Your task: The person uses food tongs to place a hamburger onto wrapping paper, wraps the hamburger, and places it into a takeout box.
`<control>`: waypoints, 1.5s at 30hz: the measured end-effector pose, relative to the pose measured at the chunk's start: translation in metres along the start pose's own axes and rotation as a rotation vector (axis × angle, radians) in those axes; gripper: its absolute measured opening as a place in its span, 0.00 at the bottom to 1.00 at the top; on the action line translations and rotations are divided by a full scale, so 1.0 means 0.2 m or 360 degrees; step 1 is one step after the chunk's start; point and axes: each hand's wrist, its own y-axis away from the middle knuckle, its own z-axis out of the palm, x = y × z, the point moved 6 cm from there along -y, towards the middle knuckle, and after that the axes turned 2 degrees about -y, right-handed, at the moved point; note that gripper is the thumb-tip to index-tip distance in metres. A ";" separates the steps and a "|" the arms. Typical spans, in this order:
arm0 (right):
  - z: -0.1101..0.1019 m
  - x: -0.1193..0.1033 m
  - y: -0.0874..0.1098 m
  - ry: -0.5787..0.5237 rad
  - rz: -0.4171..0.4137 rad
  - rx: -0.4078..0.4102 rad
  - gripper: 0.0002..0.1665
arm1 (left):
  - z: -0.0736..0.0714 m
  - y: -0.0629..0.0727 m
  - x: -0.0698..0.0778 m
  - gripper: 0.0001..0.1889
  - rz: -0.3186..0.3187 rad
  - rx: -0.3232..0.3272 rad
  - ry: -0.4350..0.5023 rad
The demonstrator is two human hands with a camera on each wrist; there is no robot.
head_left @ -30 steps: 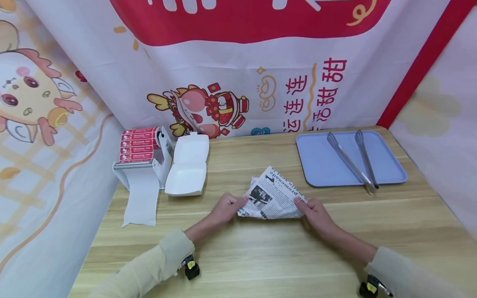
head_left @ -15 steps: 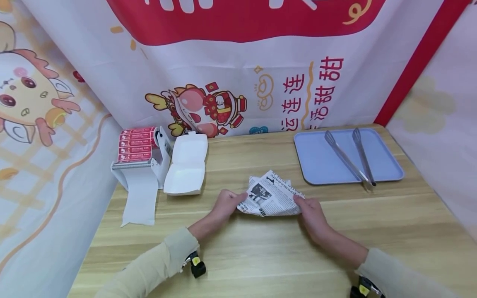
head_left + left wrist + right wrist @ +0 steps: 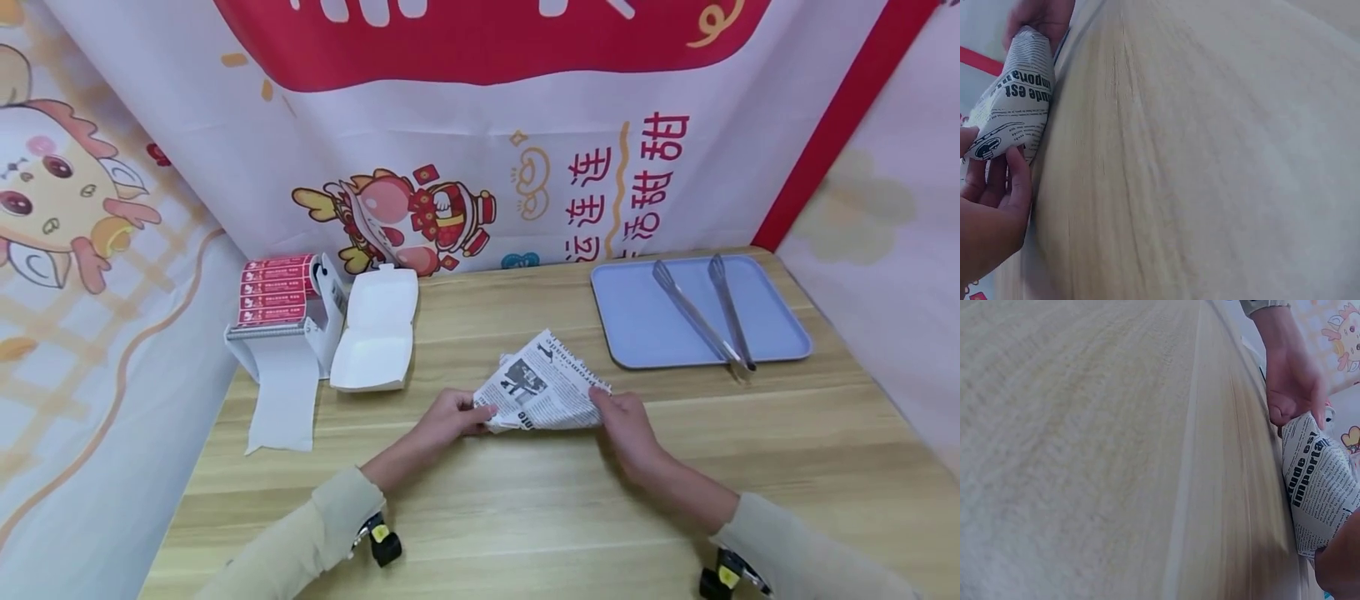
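Observation:
Folded newsprint-patterned paper (image 3: 536,387) is held between both hands over the middle of the table. In the head view my left hand (image 3: 448,417) pinches its left corner, thumb on top. The left wrist view shows the fingers of that hand (image 3: 994,206) bent under the paper. My right hand (image 3: 632,433) pinches the right corner with the thumb above, and the fingers beneath are hidden in the head view. From the right wrist, the near side of the paper (image 3: 1319,487) bulges slightly, with bold print on it.
A white open takeout box (image 3: 375,333) stands at the back left, beside a label dispenser (image 3: 288,308) with a red-printed roll and a hanging white strip. At the back right, two metal tongs (image 3: 701,321) lie on a blue tray (image 3: 637,333), handles over its front edge.
The paper's far edge dips and then lifts again, with its peak now higher. My left hand shifts its grip on the left corner, and the thumb lies flatter. The right hand keeps its hold.

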 end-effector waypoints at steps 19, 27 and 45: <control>-0.01 0.00 -0.01 0.0171 -0.0070 0.0053 0.34 | 0.39 0.00 0.48 0.30 0.0676 0.0370 -0.2101; 0.00 0.00 0.00 0.0285 -0.0031 -0.0088 0.28 | 0.46 -0.22 0.33 0.39 0.0243 0.0180 -0.2300; -0.03 0.04 0.05 0.0484 0.0071 -0.0493 0.16 | 0.42 -0.20 0.30 0.39 0.0487 0.0145 -0.2320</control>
